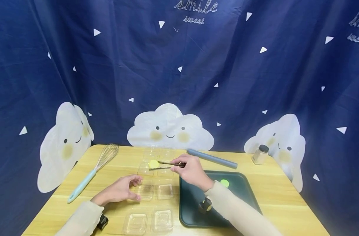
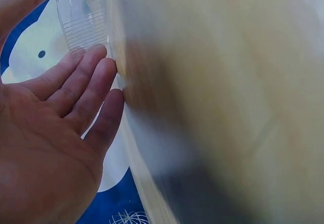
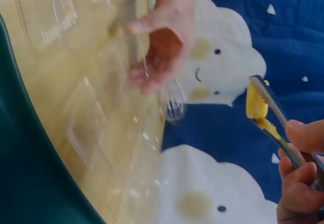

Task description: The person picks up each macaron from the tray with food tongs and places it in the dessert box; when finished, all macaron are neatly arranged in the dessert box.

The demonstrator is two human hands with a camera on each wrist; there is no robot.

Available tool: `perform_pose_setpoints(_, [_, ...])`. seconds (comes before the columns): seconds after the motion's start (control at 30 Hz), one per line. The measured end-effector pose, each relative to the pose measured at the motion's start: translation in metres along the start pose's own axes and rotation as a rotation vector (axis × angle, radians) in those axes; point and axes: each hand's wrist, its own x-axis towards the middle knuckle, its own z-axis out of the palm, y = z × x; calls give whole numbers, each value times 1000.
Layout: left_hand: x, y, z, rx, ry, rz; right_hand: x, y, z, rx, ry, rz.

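Observation:
My right hand (image 1: pixel 194 172) holds dark metal tongs (image 1: pixel 167 163), which clamp a small yellow round piece (image 1: pixel 153 164) above a clear plastic box (image 1: pixel 144 171) in the back rows. In the right wrist view the yellow piece (image 3: pixel 256 102) sits between the toothed tips. With thumb and fingers apart, my left hand (image 1: pixel 120 190) is at the left side of another clear box (image 1: pixel 145 191). Its straight fingers come up to the clear plastic in the left wrist view; whether they touch it I cannot tell. A light-green round piece (image 1: pixel 225 183) lies on the dark green tray (image 1: pixel 185 193), partly covered by my right arm.
More clear boxes (image 1: pixel 162 220) stand in rows left of the tray. A whisk (image 1: pixel 90 177) with a pale blue handle lies at the left. Behind the tray is a grey-blue rod (image 1: pixel 212 158), and a black-lidded jar (image 1: pixel 260 154) stands at the back right.

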Motion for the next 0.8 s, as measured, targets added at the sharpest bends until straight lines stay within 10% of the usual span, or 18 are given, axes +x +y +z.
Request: perform_pose_setpoints(0.8, [-1,3,0,11,18,-10,-4,-2,58,-183,-314,33])
